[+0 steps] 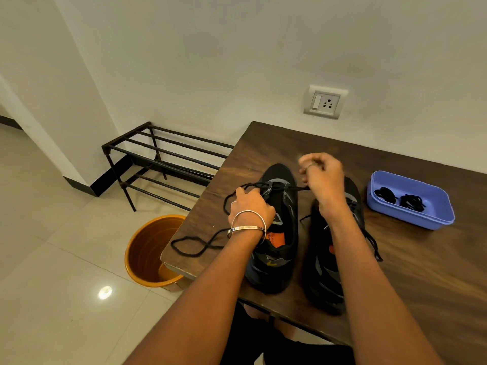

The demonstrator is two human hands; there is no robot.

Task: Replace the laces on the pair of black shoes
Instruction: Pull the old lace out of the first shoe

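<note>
Two shoes side by side near table [263,143] front edge, toes toward wall. Left hand [250,206] gripping left shoe [276,233]; right hand [322,177], nearer, pinching lace [299,189] rightward, crosswise to shoe's length.

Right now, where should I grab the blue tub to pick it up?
Grip the blue tub by its near long rim, coming from the front, or by the right end. The rim flares outward like a lip, and those sides are free. Its left end sits close to the right shoe, and the lace bundles lie inside.
</note>
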